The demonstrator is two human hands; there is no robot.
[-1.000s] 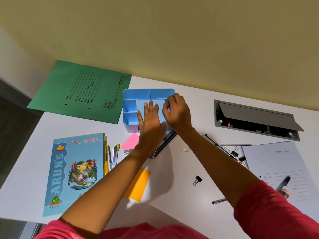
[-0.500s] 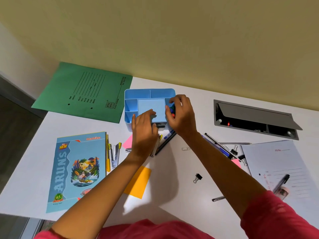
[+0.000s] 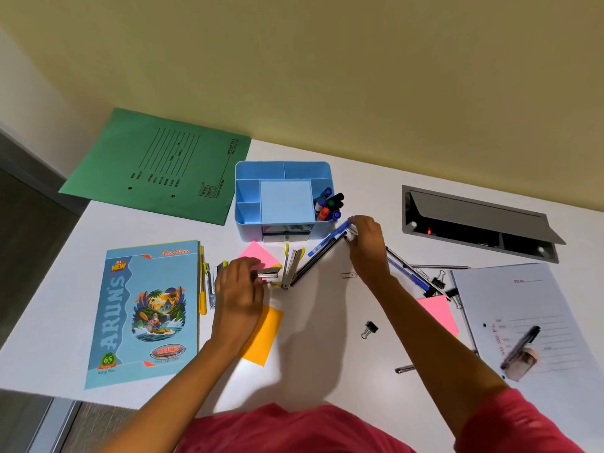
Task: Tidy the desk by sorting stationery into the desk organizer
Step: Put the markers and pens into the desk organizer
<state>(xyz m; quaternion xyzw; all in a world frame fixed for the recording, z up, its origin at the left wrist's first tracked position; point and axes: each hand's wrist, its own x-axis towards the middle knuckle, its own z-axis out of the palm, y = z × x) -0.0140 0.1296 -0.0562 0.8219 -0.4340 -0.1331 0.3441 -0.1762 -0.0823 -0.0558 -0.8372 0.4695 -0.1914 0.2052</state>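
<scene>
Left hand (image 3: 240,284): we see it gripping a small stapler (image 3: 269,275), at 6 o'clock from the desk organizer (image 3: 250,199).
Right hand (image 3: 366,245): we see it pinching two pens (image 3: 327,239), at 4 o'clock.
Markers (image 3: 328,204): upright in its 3 o'clock compartment.

White desk (image 3: 310,338), on top: green folder (image 3: 160,165), blue organizer (image 3: 251,232), notebook (image 3: 147,308), pink sticky note (image 3: 258,255), orange sticky note (image 3: 264,338), stapler (image 3: 291,268), pens (image 3: 411,273), paper clip (image 3: 349,274), binder clip (image 3: 369,329), white file (image 3: 523,305) at rt. edge.

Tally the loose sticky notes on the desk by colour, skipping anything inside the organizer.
Pink sticky notes: 2
Orange sticky note: 1
Total: 3
</scene>
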